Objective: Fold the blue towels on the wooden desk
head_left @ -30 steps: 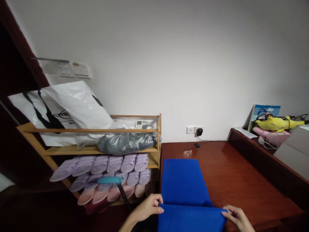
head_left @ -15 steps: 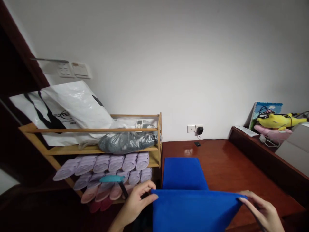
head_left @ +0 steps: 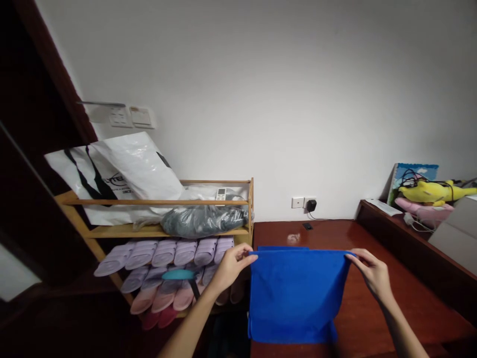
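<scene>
A blue cloth [head_left: 296,296] hangs spread between my two hands over the reddish-brown wooden surface. My left hand [head_left: 235,263] pinches its upper left corner between thumb and fingers. At the upper right corner, my right hand [head_left: 370,271] grips the edge in the same way. The top edge is stretched nearly straight. Behind it a strip of another blue piece [head_left: 283,247] shows flat on the wood; the rest of that piece is hidden, and I cannot tell whether the two are joined.
Left of the wooden surface [head_left: 391,308] stands a wooden shoe rack [head_left: 76,201] with several slippers [head_left: 164,252], a white bag [head_left: 149,169], a plastic-wrapped dark bundle [head_left: 204,221] and a remote control [head_left: 221,195]. A black plug [head_left: 311,205] is in the wall. Right lies a yellow plush toy [head_left: 428,191].
Both hands have lifted and moved forward, drawing the cloth's held edge away from me. The hanging cloth now covers most of the blue piece behind it. My view has shifted slightly left.
</scene>
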Available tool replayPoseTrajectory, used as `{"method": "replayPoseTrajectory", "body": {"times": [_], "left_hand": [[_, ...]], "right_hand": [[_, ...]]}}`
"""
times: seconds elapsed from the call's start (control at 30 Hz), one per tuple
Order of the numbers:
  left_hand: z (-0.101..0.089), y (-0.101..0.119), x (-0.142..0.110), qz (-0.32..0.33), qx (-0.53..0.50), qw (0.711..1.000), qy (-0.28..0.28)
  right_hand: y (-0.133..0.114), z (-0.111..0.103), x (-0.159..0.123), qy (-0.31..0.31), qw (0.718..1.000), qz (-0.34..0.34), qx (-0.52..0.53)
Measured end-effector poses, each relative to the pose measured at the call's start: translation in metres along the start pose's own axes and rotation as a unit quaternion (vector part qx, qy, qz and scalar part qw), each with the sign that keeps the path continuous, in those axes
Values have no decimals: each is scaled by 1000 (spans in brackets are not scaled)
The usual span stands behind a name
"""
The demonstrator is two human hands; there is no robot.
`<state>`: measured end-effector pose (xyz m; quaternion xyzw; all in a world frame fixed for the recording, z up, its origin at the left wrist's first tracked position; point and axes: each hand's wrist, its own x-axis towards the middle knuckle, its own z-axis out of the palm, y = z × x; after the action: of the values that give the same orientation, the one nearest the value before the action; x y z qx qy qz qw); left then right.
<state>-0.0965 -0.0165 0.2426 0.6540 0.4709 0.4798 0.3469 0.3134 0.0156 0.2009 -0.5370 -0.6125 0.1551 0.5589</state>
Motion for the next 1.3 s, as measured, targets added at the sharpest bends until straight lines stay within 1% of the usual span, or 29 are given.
{"method": "replayPoseTrajectory", "body": {"times": [0.07,0.17,0.2,0.3,0.47,0.63,0.77,0.87,0.93,0.97,1.07,1.13,1.17,1.23,1.3], "left_hand": [[6,-21,14,-11,-27,999,38],[16,-53,32,-28,-44,994,91],[19,-62,37,-35,-48,993,103],[32,-85,49,-71,-69,987,126],[53,-116,68,-138,-97,977,132],[66,-145,85,-180,-69,974,117],[70,-166,101,-186,-13,977,103],[77,-180,108,-175,50,980,84],[87,-189,101,-161,99,980,57],[93,-194,93,-151,124,980,37],[113,-210,53,-123,192,973,-38],[122,-218,26,-114,236,962,-78],[124,-221,15,-105,276,951,-96],[125,-224,2,-84,355,923,-123],[124,-224,-3,-66,413,898,-135]], "right_hand": [[11,18,8,3,1000,24,18],[26,44,16,-22,992,111,53],[30,52,17,-31,989,130,63],[45,75,21,-43,983,151,90],[75,103,26,-43,976,180,114],[105,120,26,-51,976,186,101],[124,137,32,-73,978,177,84],[135,158,32,-102,979,164,71],[142,172,18,-125,979,156,51],[146,179,6,-138,978,151,39],[158,191,-41,-192,972,132,-8],[165,194,-70,-234,962,95,-103],[168,193,-80,-252,951,74,-161],[170,191,-91,-277,924,40,-260],[168,188,-93,-288,908,27,-305]]}}
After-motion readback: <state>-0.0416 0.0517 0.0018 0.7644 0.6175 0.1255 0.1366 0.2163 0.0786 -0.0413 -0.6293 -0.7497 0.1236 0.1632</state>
